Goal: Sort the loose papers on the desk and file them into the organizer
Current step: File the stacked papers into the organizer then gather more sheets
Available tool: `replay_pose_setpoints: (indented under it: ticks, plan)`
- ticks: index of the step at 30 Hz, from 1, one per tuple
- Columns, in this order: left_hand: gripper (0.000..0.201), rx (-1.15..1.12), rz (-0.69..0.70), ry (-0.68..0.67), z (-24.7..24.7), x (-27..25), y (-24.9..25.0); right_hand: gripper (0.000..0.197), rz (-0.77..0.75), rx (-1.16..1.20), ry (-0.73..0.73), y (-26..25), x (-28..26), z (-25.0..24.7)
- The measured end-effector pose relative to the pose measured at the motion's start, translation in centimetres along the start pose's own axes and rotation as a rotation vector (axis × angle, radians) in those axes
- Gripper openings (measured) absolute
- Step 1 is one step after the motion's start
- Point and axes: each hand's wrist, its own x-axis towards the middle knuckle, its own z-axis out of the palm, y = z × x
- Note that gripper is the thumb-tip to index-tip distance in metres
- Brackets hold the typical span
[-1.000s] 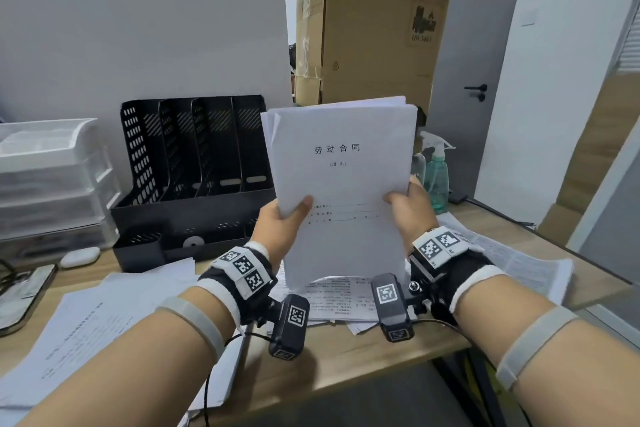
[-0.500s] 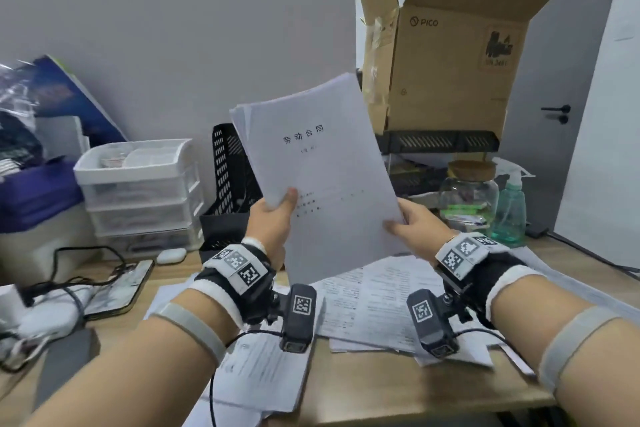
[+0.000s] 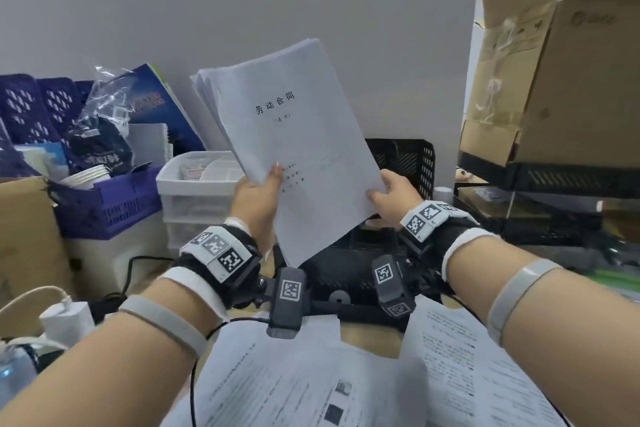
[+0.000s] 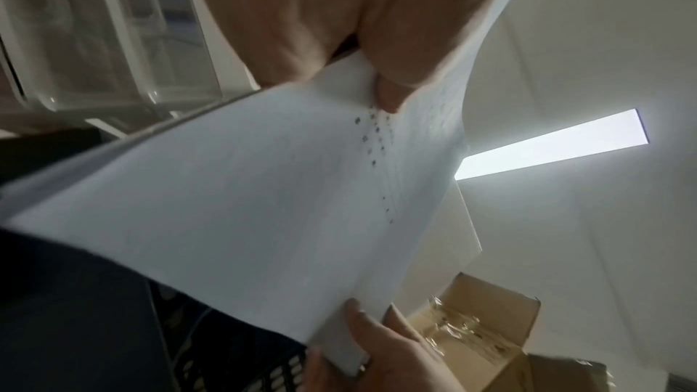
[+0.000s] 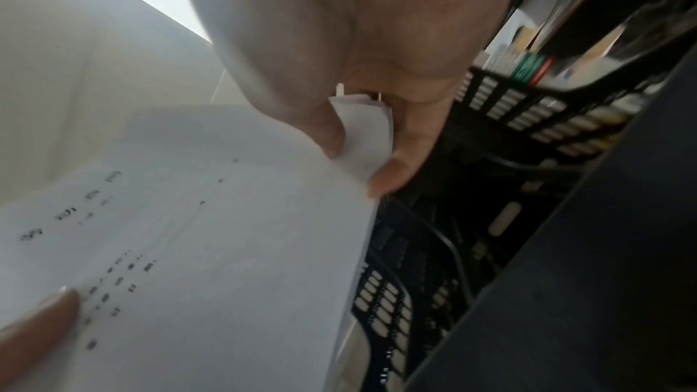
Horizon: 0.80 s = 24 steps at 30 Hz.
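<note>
White paper stack (image 3: 294, 146) is pinched by left hand (image 3: 254, 196) and right hand (image 3: 393, 196); edges should be squared, then lowered into the black organizer (image 3: 403, 163), probably partly hidden.

A thick white paper stack (image 3: 298, 146) (black title characters on its cover sheet) is raised upright, tilted leftward. Behind and below it stands the black mesh organizer (image 3: 405, 163), with loose printed sheets (image 3: 311, 378) lying flat on the desk.

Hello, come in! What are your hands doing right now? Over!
Left hand and right hand both grip the paper stack, tilted, above the black organizer. Not filed yet. Loose sheets on desk. Nothing blocking.
</note>
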Motion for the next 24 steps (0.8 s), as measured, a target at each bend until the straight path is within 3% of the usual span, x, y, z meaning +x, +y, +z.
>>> replay_pose_setpoints:
  ticks: [1,5,7,9,13,16,17,21,24]
  plan:
    - [0.083,0.01,-0.005,-0.004,-0.6,0.4,0.1,0.02,-0.033,-0.035,0.033,0.0,0.8,0.6]
    - [0.031,0.073,-0.025,-0.112,-1.9,-0.5,1.0,0.025,-0.036,0.116,0.09,-0.8,2.0,1.7]
    - [0.019,0.089,0.006,-0.143,-2.5,-0.8,0.9,0.021,-0.028,0.259,0.087,-1.6,2.2,2.0]
    - [0.014,0.119,0.027,-0.128,-2.8,-0.8,0.8,0.008,-0.007,0.455,0.098,-2.3,2.2,2.4]
    - [0.034,0.161,0.062,-0.005,-3.1,-0.4,0.7,0.034,0.058,0.617,0.175,-2.5,2.7,4.3]
    - [0.012,0.334,0.155,0.126,-3.0,0.1,1.2,0.068,0.108,0.443,0.074,-2.8,2.5,5.9]
    - [0.017,0.356,0.182,0.166,-2.9,0.2,1.4,0.073,0.121,0.328,0.027,-2.8,2.5,6.3]
    - [0.01,0.51,0.284,0.208,-2.3,0.3,2.1,0.06,0.171,0.292,-0.255,-3.0,1.1,7.0]
    - [0.022,0.578,0.317,0.198,-1.3,0.3,2.3,0.059,0.169,0.204,-0.406,-3.2,0.5,7.3]
